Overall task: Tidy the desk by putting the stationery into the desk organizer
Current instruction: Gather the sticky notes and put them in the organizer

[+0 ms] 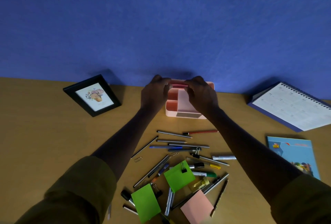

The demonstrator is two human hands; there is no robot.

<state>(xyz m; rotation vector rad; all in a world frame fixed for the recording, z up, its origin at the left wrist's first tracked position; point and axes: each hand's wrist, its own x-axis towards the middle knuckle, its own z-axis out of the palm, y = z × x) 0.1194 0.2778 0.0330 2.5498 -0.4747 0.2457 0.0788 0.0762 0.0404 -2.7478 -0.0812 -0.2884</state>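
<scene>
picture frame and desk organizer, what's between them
Head view: only the left hand, over bare desk, lies between the picture frame and the desk organizer.

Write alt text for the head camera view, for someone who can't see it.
A person's left hand and right hand hold a pink item over the back of a pink desk organizer against a blue wall. Nearer the camera, pens, pencils and green sticky notes lie scattered on the wooden desk.
</scene>
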